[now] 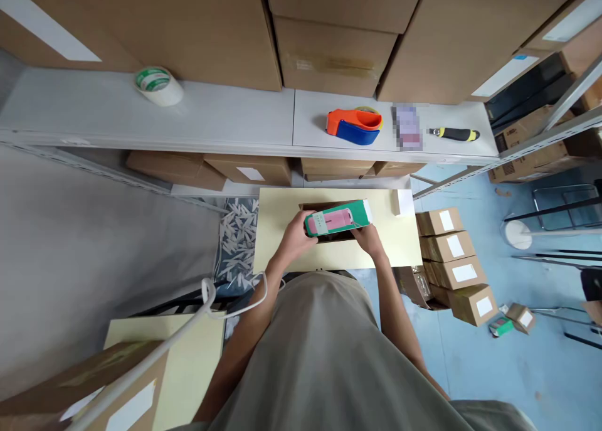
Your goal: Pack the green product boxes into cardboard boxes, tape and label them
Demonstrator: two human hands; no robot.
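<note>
Both my hands hold a green product box with a pink picture (337,218) over a small open brown carton (329,235) that stands on a pale yellow table (277,230). My left hand (295,236) grips the box's left end, fingers closed on it. My right hand (369,238) holds its right underside, partly hidden by the box. The box lies tilted, its lower edge at the carton's opening.
A grey shelf (235,114) ahead carries a tape roll (158,85), an orange-blue tape dispenser (353,126) and a black-yellow knife (454,133). Large cartons stand above. Small labelled boxes (454,265) are stacked on the blue floor right. White packing scraps (237,233) lie left.
</note>
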